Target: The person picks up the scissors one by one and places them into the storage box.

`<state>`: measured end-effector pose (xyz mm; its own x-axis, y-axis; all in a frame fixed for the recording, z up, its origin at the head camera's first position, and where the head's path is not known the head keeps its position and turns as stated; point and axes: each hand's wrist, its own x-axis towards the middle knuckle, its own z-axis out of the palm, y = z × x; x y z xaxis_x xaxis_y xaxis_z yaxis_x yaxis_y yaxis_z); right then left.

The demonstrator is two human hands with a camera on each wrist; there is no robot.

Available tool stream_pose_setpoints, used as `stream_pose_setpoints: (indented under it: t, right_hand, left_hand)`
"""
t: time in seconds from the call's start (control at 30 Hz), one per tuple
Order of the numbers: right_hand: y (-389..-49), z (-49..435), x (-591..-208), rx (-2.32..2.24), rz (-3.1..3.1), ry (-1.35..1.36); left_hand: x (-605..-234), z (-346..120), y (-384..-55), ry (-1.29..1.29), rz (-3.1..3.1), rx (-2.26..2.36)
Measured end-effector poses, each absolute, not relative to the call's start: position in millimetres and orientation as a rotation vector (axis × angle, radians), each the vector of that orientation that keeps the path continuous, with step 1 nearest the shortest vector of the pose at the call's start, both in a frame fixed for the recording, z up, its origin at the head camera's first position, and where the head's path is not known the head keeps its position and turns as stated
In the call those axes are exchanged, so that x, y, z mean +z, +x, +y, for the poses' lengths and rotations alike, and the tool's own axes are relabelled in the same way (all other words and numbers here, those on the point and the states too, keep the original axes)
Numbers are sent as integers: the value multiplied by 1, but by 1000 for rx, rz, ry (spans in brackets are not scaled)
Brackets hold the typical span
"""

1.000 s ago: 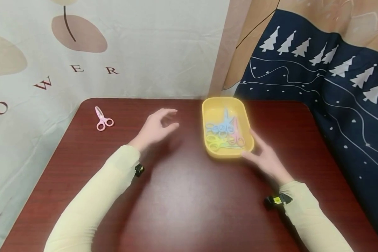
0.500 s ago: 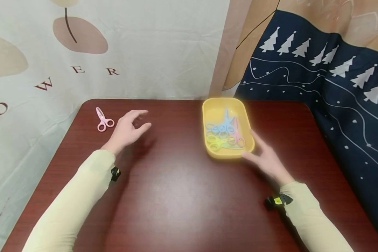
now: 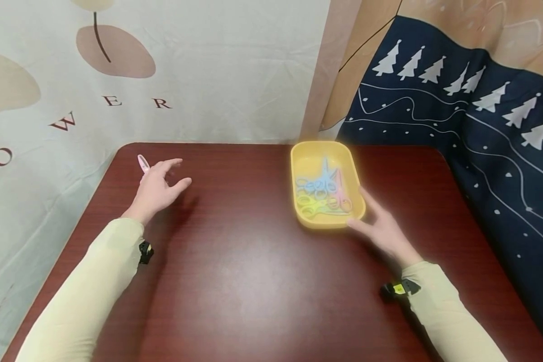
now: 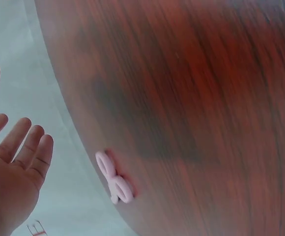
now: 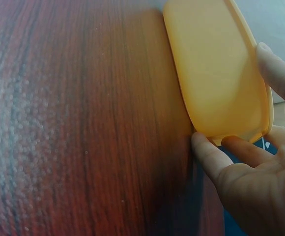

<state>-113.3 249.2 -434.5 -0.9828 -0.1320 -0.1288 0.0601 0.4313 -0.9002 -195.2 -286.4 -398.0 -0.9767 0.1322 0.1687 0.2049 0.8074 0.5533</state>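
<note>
A pair of pink scissors [image 3: 143,163] lies at the table's far left; my left hand [image 3: 155,190] covers its handles in the head view. Seen from the left wrist, the pink handles [image 4: 118,187] rest on the tabletop, apart from the left hand [image 4: 19,172], whose fingers are spread and hold nothing. My right hand [image 3: 384,229] holds the near right corner of a yellow tray [image 3: 300,218], thumb at the front wall and fingers along the right side. Inside lie blue scissors [image 3: 319,186], pink scissors [image 3: 339,193] and yellow-green scissors [image 3: 314,205].
The dark red-brown wooden table [image 3: 253,281] has rounded far corners. A pale printed cloth [image 3: 235,75] hangs behind it, and a navy cloth with white trees [image 3: 416,110] hangs at the right. Both wrists carry small black cameras.
My left hand has moved left from the table's middle to over the pink scissors, now hiding their handles. The right hand and the yellow tray have stayed put.
</note>
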Motion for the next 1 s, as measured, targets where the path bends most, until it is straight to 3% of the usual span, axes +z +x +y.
stream_pose_setpoints:
  t: [1.0]
  right_hand:
    - [-115,251,-438,-1600,2499,-62]
  left_hand:
    - [-420,-345,-204,67,-2955,-809]
